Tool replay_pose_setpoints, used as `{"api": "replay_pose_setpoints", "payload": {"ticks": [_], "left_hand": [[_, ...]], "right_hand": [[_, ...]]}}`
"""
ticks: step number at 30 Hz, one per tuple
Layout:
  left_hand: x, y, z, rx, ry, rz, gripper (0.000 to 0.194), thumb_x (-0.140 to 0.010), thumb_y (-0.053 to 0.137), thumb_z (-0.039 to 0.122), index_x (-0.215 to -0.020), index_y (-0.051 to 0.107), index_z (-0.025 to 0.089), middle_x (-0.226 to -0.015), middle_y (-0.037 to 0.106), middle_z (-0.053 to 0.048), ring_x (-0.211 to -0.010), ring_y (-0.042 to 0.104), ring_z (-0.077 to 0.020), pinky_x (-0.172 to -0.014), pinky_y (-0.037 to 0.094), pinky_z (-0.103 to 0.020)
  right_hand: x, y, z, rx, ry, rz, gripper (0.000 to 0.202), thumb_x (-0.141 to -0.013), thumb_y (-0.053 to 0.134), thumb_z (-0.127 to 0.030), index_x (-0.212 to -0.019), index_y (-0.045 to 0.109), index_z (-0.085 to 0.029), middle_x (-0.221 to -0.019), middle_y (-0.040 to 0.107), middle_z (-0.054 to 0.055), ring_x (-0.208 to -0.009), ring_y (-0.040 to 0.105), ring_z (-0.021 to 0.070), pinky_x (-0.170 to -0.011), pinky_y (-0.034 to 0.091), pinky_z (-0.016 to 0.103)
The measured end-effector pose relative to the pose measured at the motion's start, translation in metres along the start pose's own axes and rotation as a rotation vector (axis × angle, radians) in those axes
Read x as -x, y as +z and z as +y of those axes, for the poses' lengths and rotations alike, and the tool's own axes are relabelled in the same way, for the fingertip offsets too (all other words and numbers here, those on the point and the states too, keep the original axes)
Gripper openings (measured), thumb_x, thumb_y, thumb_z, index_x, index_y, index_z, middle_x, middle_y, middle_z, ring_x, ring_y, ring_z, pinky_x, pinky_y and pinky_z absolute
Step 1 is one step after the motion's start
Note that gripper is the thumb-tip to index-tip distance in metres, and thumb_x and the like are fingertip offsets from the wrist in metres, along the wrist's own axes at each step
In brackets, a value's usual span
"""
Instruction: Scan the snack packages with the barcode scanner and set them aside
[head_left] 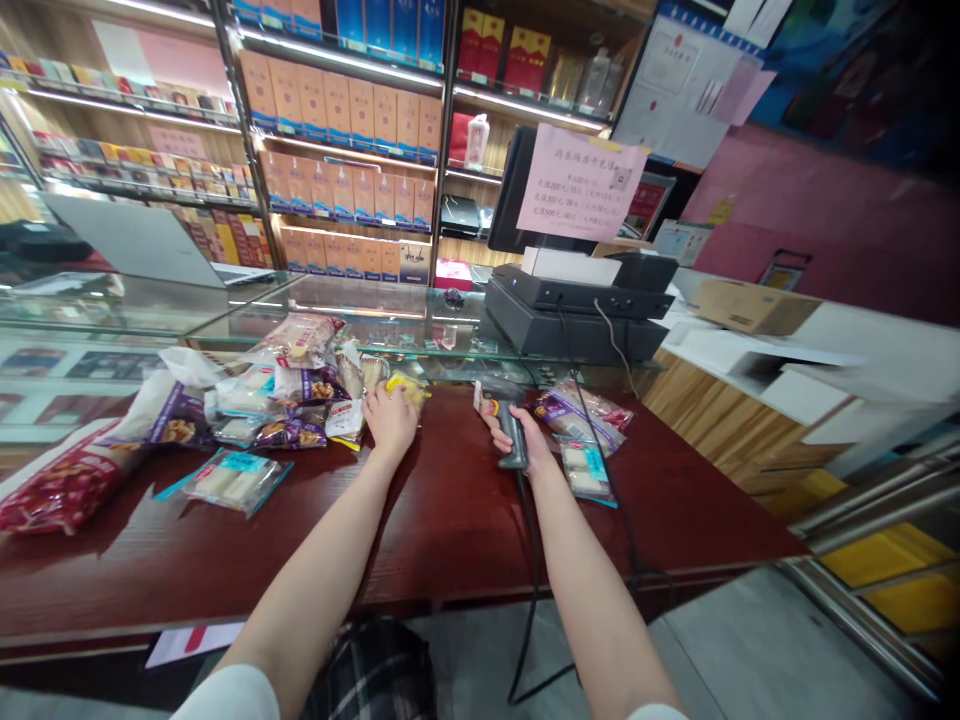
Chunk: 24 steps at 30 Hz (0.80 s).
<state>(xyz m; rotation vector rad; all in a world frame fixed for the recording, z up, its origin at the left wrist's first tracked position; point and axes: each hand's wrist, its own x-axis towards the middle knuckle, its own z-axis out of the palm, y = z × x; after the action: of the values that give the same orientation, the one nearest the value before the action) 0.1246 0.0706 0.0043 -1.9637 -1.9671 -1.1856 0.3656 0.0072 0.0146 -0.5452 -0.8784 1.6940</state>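
My right hand [520, 432] is wrapped round the grip of a black barcode scanner [513, 440], its cable hanging down past the table edge. My left hand [391, 418] lies over a yellow packet [409, 390], its fingers on the packet and partly hiding it. Left of that hand is a pile of snack bags, with purple packs [291, 433] and a clear pack with a blue label [236, 480] in front. To the right of the scanner lie a purple bag [574, 415] and another blue-labelled pack [589, 470].
A large red bag [71, 475] lies at the table's far left. Behind the dark red table [450, 530] stand a glass counter [352, 300], a black cash drawer [574, 330] and a monitor with a pink notice [577, 185]. The scanner's cable loops near the front edge.
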Motion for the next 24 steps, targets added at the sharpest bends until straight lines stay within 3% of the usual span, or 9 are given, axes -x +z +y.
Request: {"api": "replay_pose_setpoints", "payload": {"ticks": [4, 8, 11, 15, 20, 24], "left_hand": [[0.002, 0.003, 0.004, -0.024, 0.227, -0.018, 0.041, -0.087, 0.046, 0.022, -0.123, 0.06, 0.007, -0.148, 0.043, -0.024, -0.144, 0.027, -0.0343, -0.118, 0.012, -0.055], [0.01, 0.004, 0.01, -0.026, 0.406, -0.17, 0.04, -0.09, 0.045, 0.026, -0.123, 0.063, 0.012, -0.142, 0.052, -0.019, -0.141, 0.035, -0.0308, -0.119, 0.008, -0.054], [0.014, 0.006, 0.01, -0.108, 0.413, -0.245, 0.035, -0.091, 0.046, 0.031, -0.11, 0.071, 0.014, -0.135, 0.058, -0.019, -0.141, 0.035, -0.0341, -0.116, -0.002, -0.062], [0.014, 0.006, 0.009, -0.197, 0.362, -0.204, 0.041, -0.092, 0.043, 0.032, -0.112, 0.072, 0.011, -0.142, 0.053, -0.019, -0.146, 0.023, -0.0367, -0.114, -0.012, -0.064], [0.012, 0.004, 0.012, -0.214, 0.356, -0.184, 0.043, -0.091, 0.043, 0.029, -0.118, 0.069, 0.008, -0.153, 0.039, -0.018, -0.15, 0.008, -0.0369, -0.113, -0.014, -0.064], [0.013, 0.005, 0.012, -0.232, 0.368, -0.198, 0.043, -0.09, 0.044, 0.029, -0.117, 0.069, 0.007, -0.154, 0.037, -0.018, -0.15, 0.008, -0.0373, -0.113, -0.014, -0.065]], "right_hand": [[-0.001, -0.001, 0.001, -0.018, 0.005, 0.008, 0.027, -0.088, 0.045, -0.035, -0.103, 0.059, -0.017, -0.072, 0.059, 0.001, -0.04, 0.029, 0.0056, -0.033, 0.029, 0.016], [0.0, -0.001, 0.0, -0.015, 0.005, 0.03, 0.027, -0.087, 0.047, -0.036, -0.103, 0.058, -0.017, -0.074, 0.06, 0.002, -0.041, 0.03, 0.006, -0.034, 0.029, 0.017], [0.0, -0.001, -0.002, -0.005, 0.005, 0.039, 0.028, -0.087, 0.047, -0.037, -0.102, 0.058, -0.017, -0.069, 0.057, 0.0, -0.04, 0.028, 0.0065, -0.034, 0.028, 0.017], [0.0, -0.002, -0.002, 0.017, -0.007, 0.049, 0.03, -0.087, 0.046, -0.039, -0.103, 0.058, -0.017, -0.063, 0.053, -0.002, -0.04, 0.027, 0.0068, -0.034, 0.027, 0.017], [0.001, 0.001, -0.005, 0.058, -0.002, 0.043, 0.034, -0.086, 0.048, -0.043, -0.102, 0.059, -0.015, -0.052, 0.045, -0.005, -0.038, 0.028, 0.0072, -0.035, 0.024, 0.018], [0.005, 0.003, -0.01, 0.114, -0.008, 0.126, 0.039, -0.083, 0.049, -0.048, -0.099, 0.061, -0.015, -0.044, 0.041, -0.007, -0.036, 0.032, 0.0089, -0.035, 0.026, 0.018]]}}
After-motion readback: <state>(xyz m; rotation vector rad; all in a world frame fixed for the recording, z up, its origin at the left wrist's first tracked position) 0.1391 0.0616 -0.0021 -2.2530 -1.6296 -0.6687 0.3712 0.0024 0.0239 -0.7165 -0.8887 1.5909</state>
